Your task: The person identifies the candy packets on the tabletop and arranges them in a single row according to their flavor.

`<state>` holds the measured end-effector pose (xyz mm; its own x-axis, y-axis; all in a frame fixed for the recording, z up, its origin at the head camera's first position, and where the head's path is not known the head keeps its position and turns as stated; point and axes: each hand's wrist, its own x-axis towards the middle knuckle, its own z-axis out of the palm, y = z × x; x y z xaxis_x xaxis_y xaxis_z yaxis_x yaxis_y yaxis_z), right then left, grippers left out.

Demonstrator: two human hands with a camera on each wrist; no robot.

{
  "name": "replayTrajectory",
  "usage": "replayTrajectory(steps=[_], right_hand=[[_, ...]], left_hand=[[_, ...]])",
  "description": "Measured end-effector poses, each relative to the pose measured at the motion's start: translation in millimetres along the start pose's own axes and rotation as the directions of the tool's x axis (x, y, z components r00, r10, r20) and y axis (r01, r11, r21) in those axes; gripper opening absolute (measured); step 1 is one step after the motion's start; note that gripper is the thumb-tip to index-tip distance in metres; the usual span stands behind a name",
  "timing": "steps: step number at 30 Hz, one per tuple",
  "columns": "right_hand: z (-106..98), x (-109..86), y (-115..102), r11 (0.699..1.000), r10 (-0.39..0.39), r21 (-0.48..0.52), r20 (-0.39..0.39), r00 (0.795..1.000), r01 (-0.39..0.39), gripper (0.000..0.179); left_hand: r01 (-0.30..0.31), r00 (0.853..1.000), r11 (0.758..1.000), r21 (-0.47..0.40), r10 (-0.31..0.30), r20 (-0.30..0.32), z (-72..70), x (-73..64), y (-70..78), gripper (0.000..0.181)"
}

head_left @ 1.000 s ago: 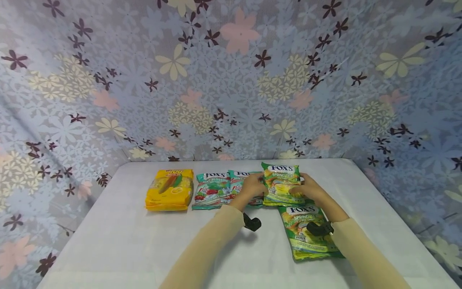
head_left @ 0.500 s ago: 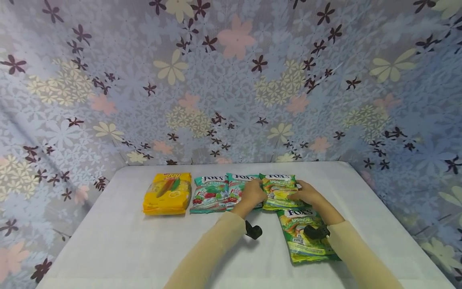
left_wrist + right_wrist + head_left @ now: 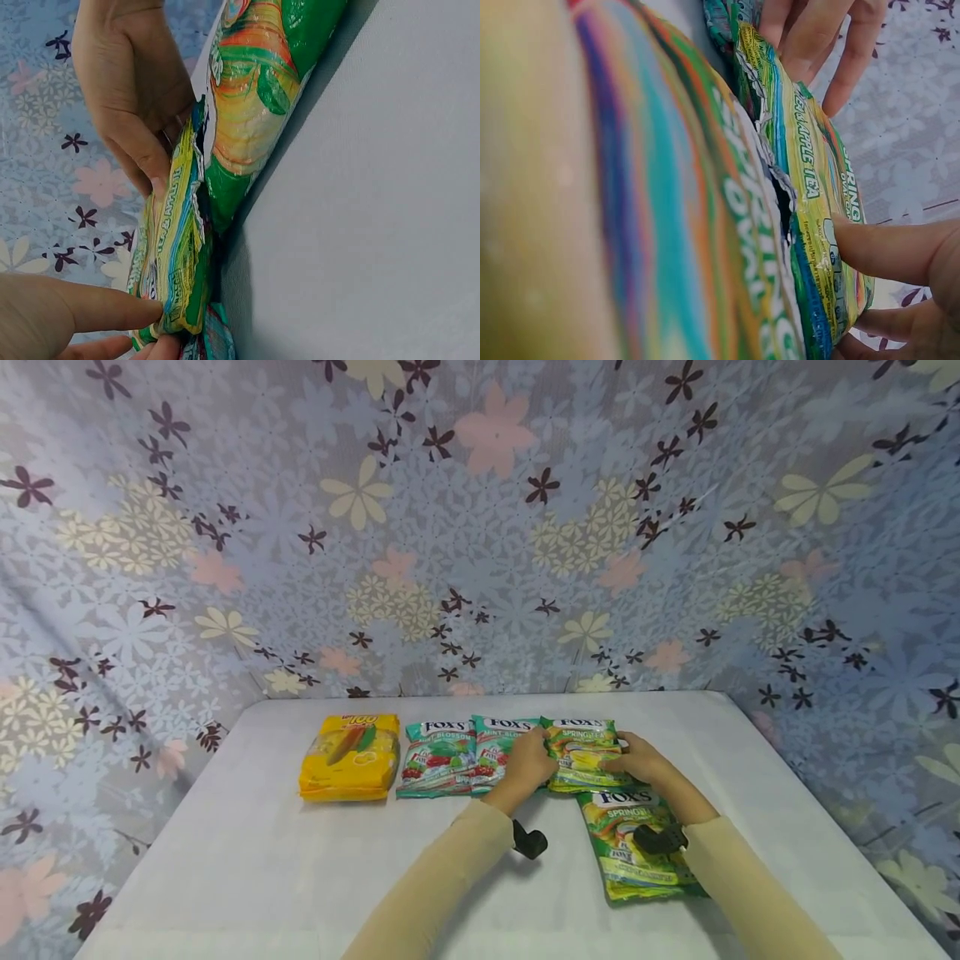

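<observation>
In the head view, both hands hold one green-and-yellow Fox's Spring Tea candy bag point(image 3: 581, 753) at the right end of a row. My left hand point(image 3: 531, 762) pinches its left edge, with the thumb point(image 3: 112, 306) on the printed front in the left wrist view. At the opposite edge my right hand point(image 3: 641, 762) grips it, its thumb point(image 3: 889, 251) across the front in the right wrist view. A second Spring Tea bag point(image 3: 622, 864) lies just nearer, partly under the right wrist. My left hand partly covers a teal Fox's Mint Blossom bag point(image 3: 491, 756).
Another Mint Blossom bag point(image 3: 438, 764) lies farther left in the row. Beyond it is a thick yellow candy bag point(image 3: 351, 760) with a mango picture. All rest on a white-covered table point(image 3: 262, 877), with a flowered cloth point(image 3: 465, 568) behind.
Both hands have lowered the held Spring Tea bag, whose top edge now lines up with the Mint Blossom bags. Over the last half second the hands have barely moved.
</observation>
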<state>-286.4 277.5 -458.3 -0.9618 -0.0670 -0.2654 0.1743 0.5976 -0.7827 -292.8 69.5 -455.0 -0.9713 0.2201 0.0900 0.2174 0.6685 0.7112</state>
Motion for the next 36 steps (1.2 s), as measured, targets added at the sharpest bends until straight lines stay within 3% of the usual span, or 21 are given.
replayTrajectory(steps=[7, 14, 17, 20, 24, 28, 30, 32, 36], right_hand=[[-3.2, -8.7, -5.6, 1.000, -0.011, -0.004, -0.009, 1.000, 0.011, 0.083], [-12.3, -31.5, -16.2, 0.999, -0.030, -0.044, -0.015, 0.999, 0.029, 0.080], [-17.6, -43.9, -17.0, 0.998, -0.030, -0.053, -0.019, 0.999, 0.029, 0.079], [-22.3, -55.8, -16.1, 0.998, -0.025, -0.061, -0.020, 0.999, 0.024, 0.079], [-27.6, -71.8, -12.7, 0.998, -0.004, -0.066, -0.002, 1.000, 0.004, 0.082], [-31.6, -86.3, -6.3, 0.998, 0.019, -0.057, 0.011, 1.000, -0.018, 0.083], [-32.6, -92.2, -2.2, 0.998, 0.030, -0.055, 0.015, 0.999, -0.029, 0.084], [-33.1, -97.1, 3.2, 0.998, 0.044, -0.046, 0.025, 0.999, -0.043, 0.085], [-33.0, -104.2, 14.1, 0.997, 0.078, -0.013, 0.063, 0.995, -0.078, 0.087]], left_hand=[[-0.058, 0.998, 0.998, 0.023, 0.058, 0.008, -5.7, -4.7, 1.6, 0.049], [-0.087, 0.996, 0.995, 0.051, 0.087, -0.007, -9.6, -15.3, 7.9, 0.048], [-0.103, 0.994, 0.994, -0.047, 0.104, 0.024, -9.6, -25.3, 10.8, 0.044], [-0.083, 0.990, 0.978, -0.191, 0.102, 0.094, -9.5, -36.5, 11.5, 0.039], [0.001, 0.977, 0.947, -0.320, 0.067, 0.202, -7.7, -52.0, 8.6, 0.033], [0.083, 0.960, 0.934, -0.347, 0.019, 0.279, -4.6, -65.9, 6.2, 0.031], [0.137, 0.947, 0.919, -0.371, -0.011, 0.322, -3.6, -71.8, 5.8, 0.033], [0.205, 0.927, 0.879, -0.431, -0.032, 0.375, -2.5, -77.0, 5.2, 0.040], [0.354, 0.878, 0.733, -0.581, -0.046, 0.477, 0.0, -82.9, 1.8, 0.064]])
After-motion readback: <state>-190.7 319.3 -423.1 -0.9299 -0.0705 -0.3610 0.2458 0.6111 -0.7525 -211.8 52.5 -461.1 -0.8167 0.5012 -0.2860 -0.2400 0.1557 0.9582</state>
